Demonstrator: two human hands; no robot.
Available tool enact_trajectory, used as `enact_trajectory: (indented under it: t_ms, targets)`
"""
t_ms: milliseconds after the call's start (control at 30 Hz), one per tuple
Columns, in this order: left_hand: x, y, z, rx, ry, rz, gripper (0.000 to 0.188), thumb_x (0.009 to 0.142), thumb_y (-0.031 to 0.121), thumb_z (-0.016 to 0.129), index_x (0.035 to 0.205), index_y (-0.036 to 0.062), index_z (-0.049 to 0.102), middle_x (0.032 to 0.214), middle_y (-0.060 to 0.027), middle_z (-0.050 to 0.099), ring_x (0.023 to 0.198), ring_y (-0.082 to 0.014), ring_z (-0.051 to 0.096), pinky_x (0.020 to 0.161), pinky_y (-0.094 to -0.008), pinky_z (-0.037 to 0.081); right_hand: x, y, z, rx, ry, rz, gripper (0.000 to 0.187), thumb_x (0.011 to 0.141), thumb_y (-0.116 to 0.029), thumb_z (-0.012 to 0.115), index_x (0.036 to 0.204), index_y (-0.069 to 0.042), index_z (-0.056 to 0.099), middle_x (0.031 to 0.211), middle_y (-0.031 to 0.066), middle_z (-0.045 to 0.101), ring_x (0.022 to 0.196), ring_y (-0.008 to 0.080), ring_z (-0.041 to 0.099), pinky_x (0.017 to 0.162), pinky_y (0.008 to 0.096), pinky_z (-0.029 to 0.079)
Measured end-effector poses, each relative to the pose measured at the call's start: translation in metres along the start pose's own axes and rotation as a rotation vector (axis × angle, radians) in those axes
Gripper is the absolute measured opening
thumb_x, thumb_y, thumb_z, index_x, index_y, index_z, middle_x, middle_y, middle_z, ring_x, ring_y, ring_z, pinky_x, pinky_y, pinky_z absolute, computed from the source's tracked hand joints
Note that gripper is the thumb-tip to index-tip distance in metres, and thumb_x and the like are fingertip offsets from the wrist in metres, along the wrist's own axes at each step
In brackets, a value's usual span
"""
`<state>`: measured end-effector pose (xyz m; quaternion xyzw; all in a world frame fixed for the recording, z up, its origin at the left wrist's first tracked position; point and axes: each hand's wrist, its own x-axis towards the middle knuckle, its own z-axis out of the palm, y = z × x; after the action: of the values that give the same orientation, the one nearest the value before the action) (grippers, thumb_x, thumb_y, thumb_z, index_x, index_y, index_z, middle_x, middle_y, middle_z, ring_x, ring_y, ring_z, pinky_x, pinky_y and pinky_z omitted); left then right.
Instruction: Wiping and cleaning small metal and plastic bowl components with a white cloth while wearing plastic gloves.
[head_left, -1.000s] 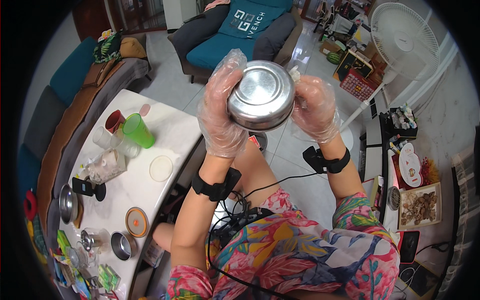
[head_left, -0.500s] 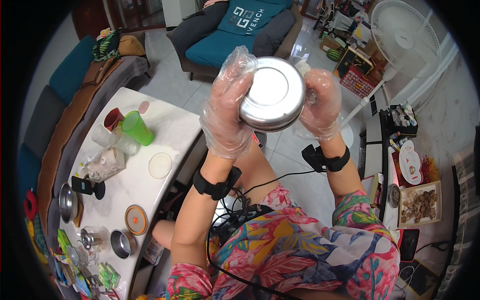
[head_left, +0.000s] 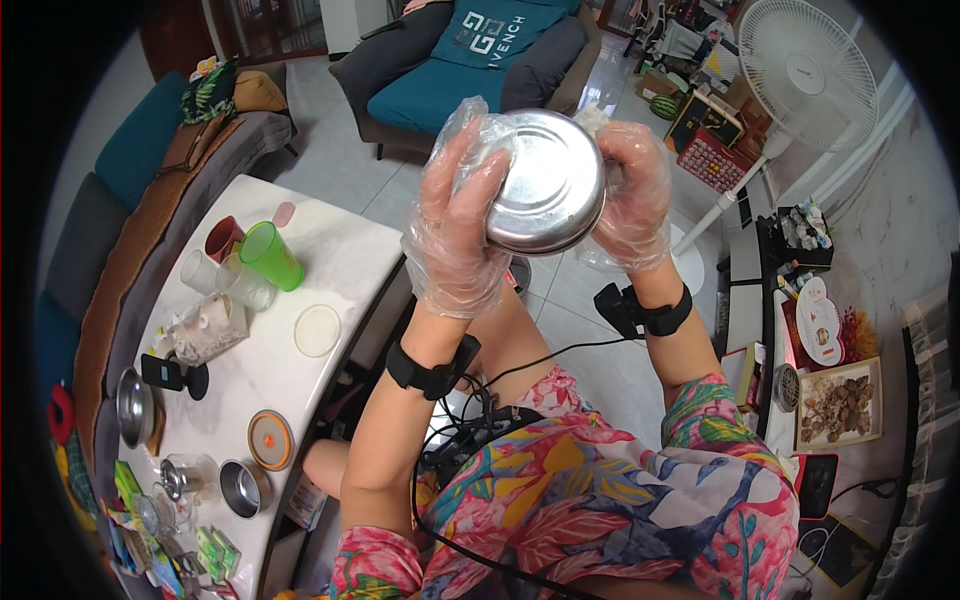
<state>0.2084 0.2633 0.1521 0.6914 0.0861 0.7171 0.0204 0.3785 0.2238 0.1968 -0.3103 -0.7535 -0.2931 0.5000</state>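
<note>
A round stainless-steel bowl (head_left: 545, 180) is held up in front of me, its ringed base tilted toward my view and its inside hidden. My left hand (head_left: 458, 210), in a clear plastic glove, grips its left side with the fingers along the rim. On the right, my gloved right hand (head_left: 635, 185) is closed with curled fingers against the bowl's edge. A crumpled whitish cloth (head_left: 592, 120) shows between those fingers and the bowl; most of it is hidden.
To the left, a white marble table (head_left: 365, 245) carries a green cup (head_left: 271, 256), a red cup (head_left: 224, 238), clear cups, a steel bowl (head_left: 245, 488) and an orange-rimmed lid (head_left: 271, 440). A standing fan (head_left: 808, 75) and a blue armchair (head_left: 440, 100) are farther off. Cables hang from my wrist bands.
The bowl has shifted slightly left and tilted a little. My right hand has moved slightly up and left along its edge, and my left fingers have spread somewhat.
</note>
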Motion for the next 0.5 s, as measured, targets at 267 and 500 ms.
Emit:
enact_trajectory:
  t_ms: [267,500]
  targets:
    - [-0.0034,-0.0008,-0.0002,0.004,-0.025,-0.023,0.06,0.065,0.002,0.073,0.12,0.0125,0.051,0.129,-0.0171,0.044,0.114,-0.0357,0.051,0.09,-0.0401,0.047,-0.0013,-0.0005,0.0004,0.011,-0.009,0.032,0.042,0.064,-0.009,0.077,0.097,-0.006,0.051,0.089,0.0083,0.054,0.08,0.023,0.053,0.07,0.0305,0.042]
    - [-0.0068,-0.0026,-0.0011,0.015,-0.037,-0.034,0.063,0.062,-0.001,0.072,0.12,0.0129,0.051,0.13,-0.0164,0.044,0.114,-0.0359,0.05,0.091,-0.0406,0.046,-0.0032,-0.0009,0.0033,-0.011,-0.012,0.037,0.042,0.064,-0.009,0.077,0.096,-0.006,0.051,0.089,0.0089,0.054,0.081,0.0244,0.053,0.071,0.0317,0.041]
